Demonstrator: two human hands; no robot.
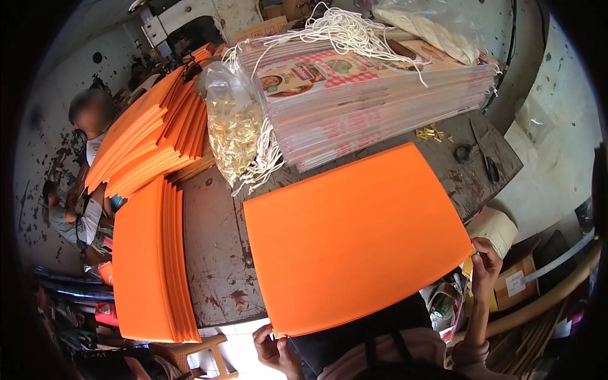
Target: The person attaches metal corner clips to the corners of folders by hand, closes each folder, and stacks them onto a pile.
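A large flat orange rectangular piece point(361, 234), soft and folded-looking along its edges, lies partly on the table and juts out over its front edge toward my body. My left hand point(277, 356) pinches its near left corner between thumb and fingers. At the near right corner, my right hand point(486, 263) grips the piece with closed fingers. Similar orange pieces stand in a stack point(149, 266) to the left, and a second, fanned pile point(152, 133) sits behind it.
A plastic bag of small gold-coloured pieces point(233, 126) stands behind, beside plastic-wrapped printed packs point(380, 101) topped with white cords point(345, 31). Scissors point(478, 152) and loose gold pieces point(430, 133) lie on the dark table point(218, 278). Two people point(76, 215) are at far left.
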